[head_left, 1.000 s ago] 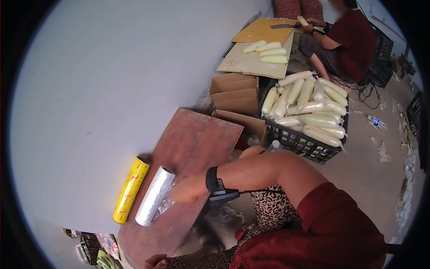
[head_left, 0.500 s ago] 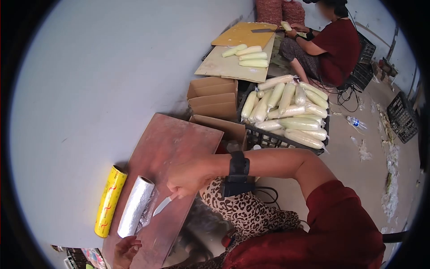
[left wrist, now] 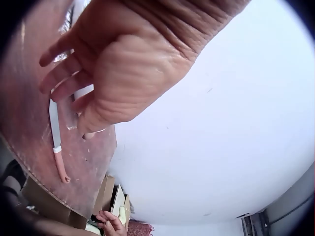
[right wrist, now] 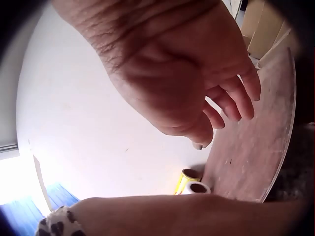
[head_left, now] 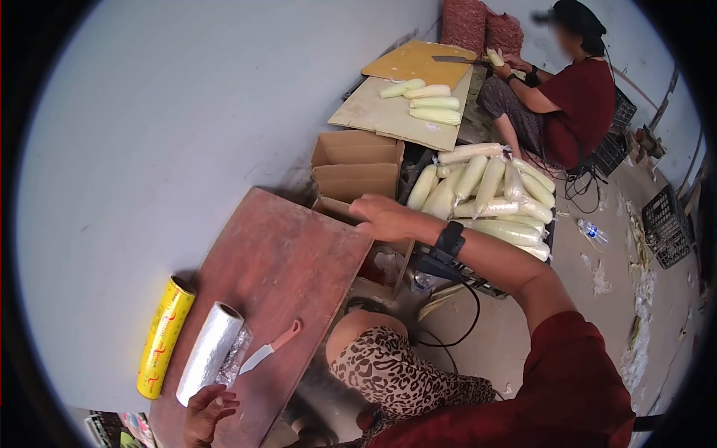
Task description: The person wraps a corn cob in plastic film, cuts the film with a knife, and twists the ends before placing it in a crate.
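Observation:
My right hand (head_left: 392,219) is over the far right corner of the reddish board (head_left: 280,246), beside the cardboard boxes; in the right wrist view that hand (right wrist: 182,78) has loosely bent fingers and holds nothing. By the near end of the silver film roll (head_left: 209,355) hovers my left hand (head_left: 205,418), its fingers (left wrist: 64,81) spread and slightly bent around nothing. A knife (head_left: 272,347) with a pinkish handle lies on the board, right of the roll and its loose clear film (head_left: 237,357). The yellow roll (head_left: 164,336) lies at the board's left edge.
A black crate of wrapped pale corn cobs (head_left: 489,187) stands beyond my right arm, next to cardboard boxes (head_left: 357,164). Several cobs (head_left: 435,116) lie on a pale board (head_left: 358,112). Another person (head_left: 575,104) sits at the back with a blade. A bottle (head_left: 592,231) lies on the floor.
My right hand has let go of the knife, which now lies on the board, and has moved away towards the boxes. My left hand has come up near the silver roll.

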Demonstrator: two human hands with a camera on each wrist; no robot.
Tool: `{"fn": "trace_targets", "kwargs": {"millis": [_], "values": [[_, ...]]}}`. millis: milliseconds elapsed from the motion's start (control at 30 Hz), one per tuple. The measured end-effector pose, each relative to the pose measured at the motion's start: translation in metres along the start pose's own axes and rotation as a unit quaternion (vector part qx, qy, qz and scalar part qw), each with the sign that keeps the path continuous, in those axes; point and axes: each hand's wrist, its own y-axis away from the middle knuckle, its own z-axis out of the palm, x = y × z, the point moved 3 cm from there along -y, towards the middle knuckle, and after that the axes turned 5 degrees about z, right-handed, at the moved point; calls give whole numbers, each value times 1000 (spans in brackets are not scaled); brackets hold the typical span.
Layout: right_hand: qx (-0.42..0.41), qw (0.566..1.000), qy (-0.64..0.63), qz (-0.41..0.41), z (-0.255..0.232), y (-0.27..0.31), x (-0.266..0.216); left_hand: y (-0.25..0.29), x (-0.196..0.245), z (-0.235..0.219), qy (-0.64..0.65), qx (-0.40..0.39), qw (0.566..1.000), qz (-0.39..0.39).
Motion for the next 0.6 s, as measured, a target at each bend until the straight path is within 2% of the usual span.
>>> {"fn": "trace_targets", "kwargs": {"millis": [33,267,367,533,600], "values": [[19,998,10,55,-9,-4,19,-2,-1,-2,14,13,1000,1],[150,942,193,231,-81,-28,135,-21,-17,-26,82,117,990,-2],[201,908,250,271,-107,-34,170,-26,-20,-30,79,131,988,-3],[198,874,289,336,-145,-41,220,-30,-32,-40,85,151,984,-31],[207,868,306,332,-156,-43,235,-30,-36,-44,84,156,983,-40]]}}
